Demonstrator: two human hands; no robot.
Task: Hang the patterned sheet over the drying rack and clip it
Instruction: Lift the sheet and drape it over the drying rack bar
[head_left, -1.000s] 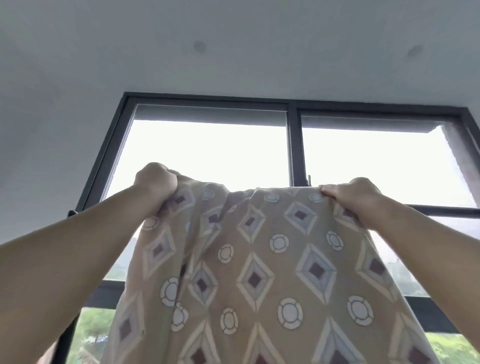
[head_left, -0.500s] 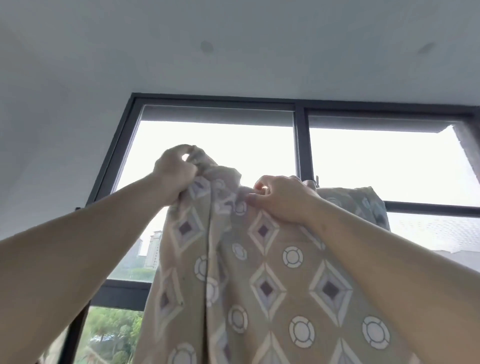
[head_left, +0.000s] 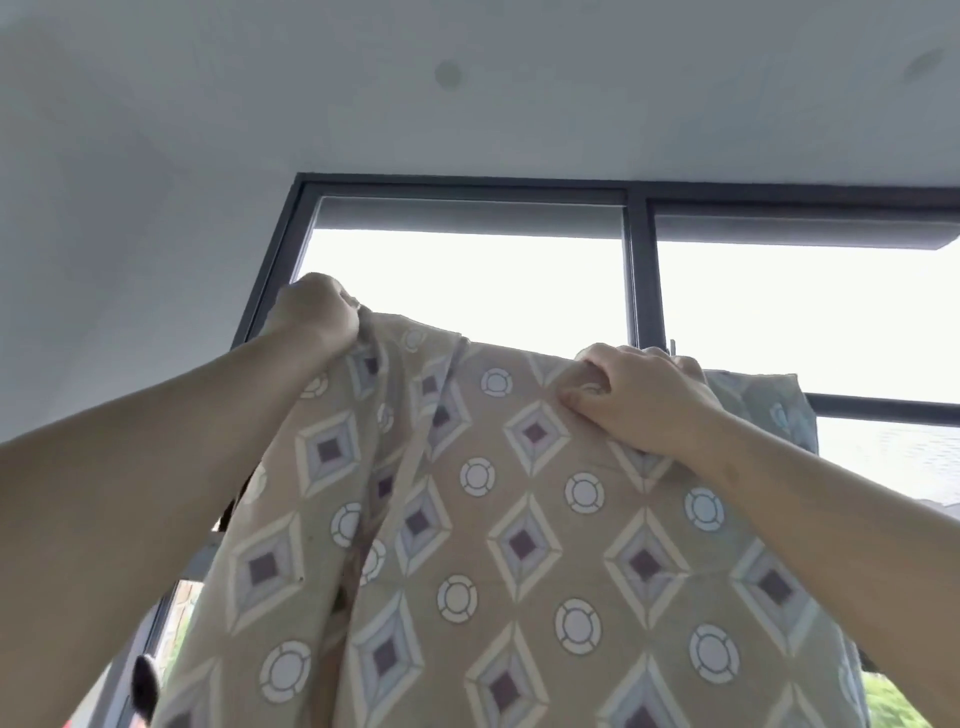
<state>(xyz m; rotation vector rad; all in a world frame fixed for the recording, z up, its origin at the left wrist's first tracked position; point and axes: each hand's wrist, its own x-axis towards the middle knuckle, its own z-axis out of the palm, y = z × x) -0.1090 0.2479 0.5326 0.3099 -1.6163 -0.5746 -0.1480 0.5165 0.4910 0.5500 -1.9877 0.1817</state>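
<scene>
The patterned sheet (head_left: 498, 519), tan with diamonds and white rings, hangs down in front of me from a raised top edge. My left hand (head_left: 314, 317) grips the sheet's upper left corner, fingers curled round a bunched bit of cloth. My right hand (head_left: 639, 395) pinches the top edge further right, thumb under and fingers over the fold. Past my right hand the cloth lies draped over something hidden, with a thin dark tip (head_left: 673, 347) poking up behind the knuckles. The drying rack itself is covered by the sheet. No clip is in view.
A large window with a dark frame (head_left: 640, 270) fills the background, bright sky behind it. The grey ceiling (head_left: 467, 104) is overhead and a wall stands to the left. Trees show through the low panes.
My hands, close together half a second ago, have moved apart along the top edge. The bunched cloth between them now lies spread flatter. The view has shifted slightly.
</scene>
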